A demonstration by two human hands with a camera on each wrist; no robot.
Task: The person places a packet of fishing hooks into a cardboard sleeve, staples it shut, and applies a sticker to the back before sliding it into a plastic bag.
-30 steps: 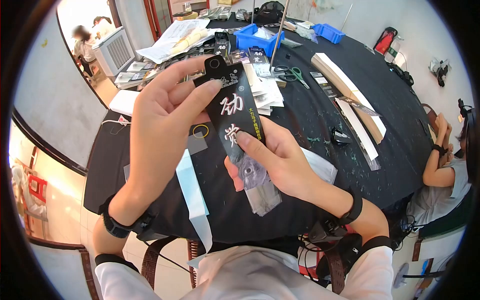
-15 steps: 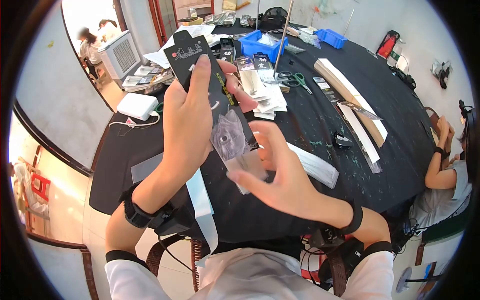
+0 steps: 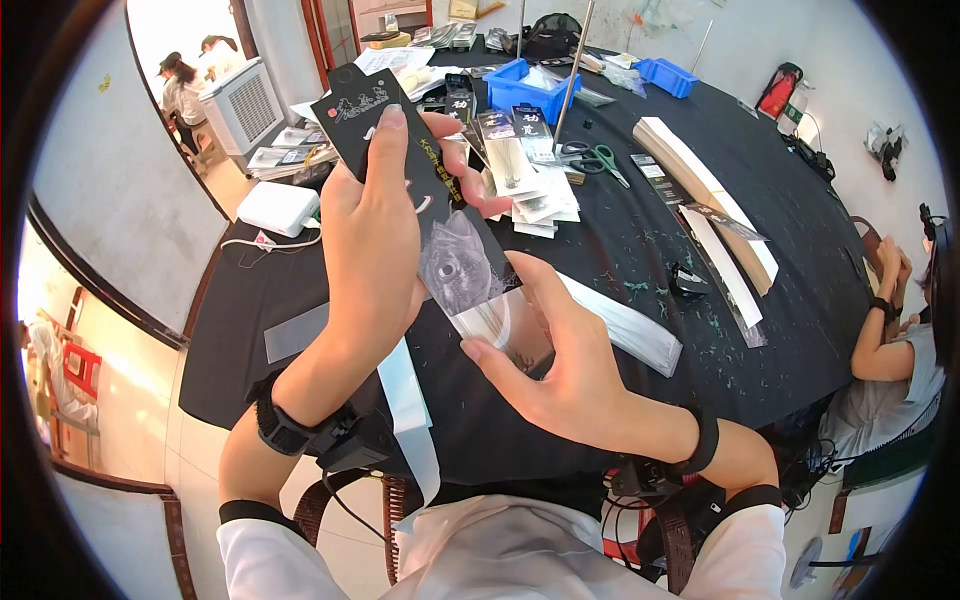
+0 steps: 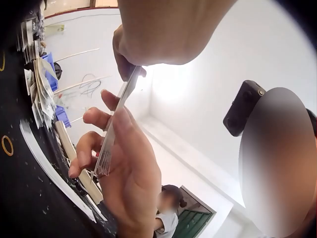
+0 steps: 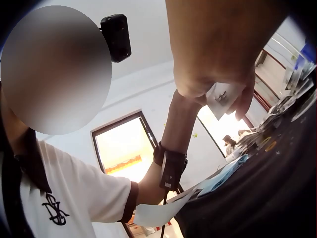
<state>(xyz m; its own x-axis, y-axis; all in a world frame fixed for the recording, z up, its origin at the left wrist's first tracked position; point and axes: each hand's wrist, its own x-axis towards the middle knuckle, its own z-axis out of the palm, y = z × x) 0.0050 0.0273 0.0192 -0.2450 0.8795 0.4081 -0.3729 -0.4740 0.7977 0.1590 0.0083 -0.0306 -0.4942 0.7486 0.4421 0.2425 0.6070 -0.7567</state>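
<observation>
In the head view a long black card packet with white and yellow print and a fish picture slants down to a clear lower end. My left hand grips its upper half, thumb on the printed face and fingertips round the right edge. At the clear end my right hand holds the packet between thumb and fingers. Seen edge-on in the left wrist view, the packet runs from my left hand to my right hand. My right hand partly hides it in the right wrist view.
On the black-covered table lie a white strip bundle, a pale blue strip, white cards, green-handled scissors and long white strips. Blue bins stand farther back. Another person sits at the right.
The packet has shifted up and left. My left hand has gone from its top corner to a grip farther down; my right hand has moved from the printed middle to the clear end.
</observation>
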